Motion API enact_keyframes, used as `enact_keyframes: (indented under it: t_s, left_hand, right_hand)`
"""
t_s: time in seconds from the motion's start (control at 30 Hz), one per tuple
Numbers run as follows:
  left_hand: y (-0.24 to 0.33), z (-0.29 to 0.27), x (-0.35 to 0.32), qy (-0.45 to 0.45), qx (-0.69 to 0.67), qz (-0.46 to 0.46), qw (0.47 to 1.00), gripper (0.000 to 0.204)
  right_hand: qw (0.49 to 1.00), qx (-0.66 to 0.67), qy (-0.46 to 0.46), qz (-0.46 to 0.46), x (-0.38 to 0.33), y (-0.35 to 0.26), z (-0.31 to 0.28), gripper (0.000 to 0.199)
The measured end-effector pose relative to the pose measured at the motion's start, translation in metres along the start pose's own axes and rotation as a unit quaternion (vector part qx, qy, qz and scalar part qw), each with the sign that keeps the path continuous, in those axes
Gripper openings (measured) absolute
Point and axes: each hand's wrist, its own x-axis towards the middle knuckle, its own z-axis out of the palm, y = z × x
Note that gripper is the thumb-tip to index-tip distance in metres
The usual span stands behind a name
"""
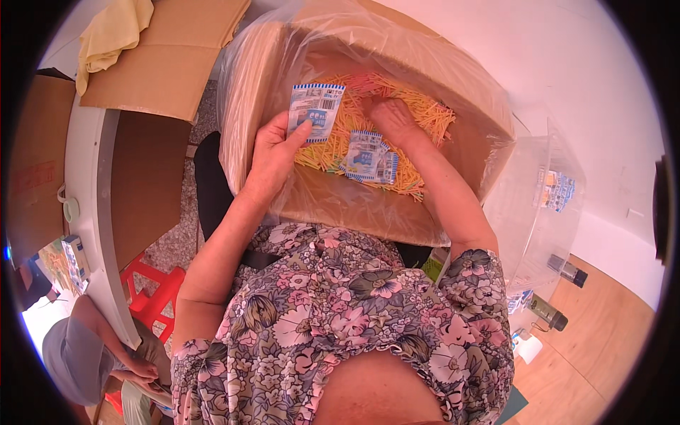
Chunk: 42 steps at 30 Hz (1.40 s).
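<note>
My left hand (pixel 278 145) pinches a small clear plastic packet (pixel 316 117) with blue-and-white striped ends, thumb across its lower front. The packet is held up over the left side of a cardboard box (pixel 319 205) lined with clear plastic. A loose heap of thin yellow, orange and pink sticks (pixel 418 173) covers much of the box's bottom. Into the far part of this heap reaches my right hand (pixel 394 120), its fingers curled in among the sticks. Their tips are hidden, as is whatever they grip. More packets of the same kind (pixel 365 156) lie overlapping on the heap, nearer to me.
Right of the box stands a clear plastic bin (pixel 528 191) with packets in it. Dark-capped bottles (pixel 549 312) are beyond it. At left are a white table edge (pixel 106 212), a cardboard flap (pixel 163 57) with a yellow cloth (pixel 113 35), a red stool (pixel 150 294) and another person (pixel 85 354).
</note>
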Motion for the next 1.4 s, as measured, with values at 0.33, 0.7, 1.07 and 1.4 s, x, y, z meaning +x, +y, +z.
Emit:
enact_keyframes:
  t_s: [0.33,0.7,1.07,1.4]
  left_hand:
    - [-0.001,-0.003,0.002,-0.005,-0.009,-0.001,1.0,0.02]
    - [-0.003,-0.001,0.0,-0.004,-0.003,0.004,1.0,0.021]
    - [-0.005,-0.002,-0.001,-0.044,-0.018,0.012,0.999,0.019]
    - [0.009,0.04,-0.021,-0.274,0.049,-0.074,0.958,0.02]
  right_hand:
    - [0.814,0.518,0.183,0.19,-0.001,-0.012,-0.001,0.019]
    - [0.387,0.881,0.201,0.185,0.046,-0.001,0.012,0.017]
    - [0.36,0.911,0.065,0.189,0.023,-0.022,-0.022,0.03]
    - [0.389,0.88,0.179,0.205,-0.041,-0.103,-0.072,0.042]
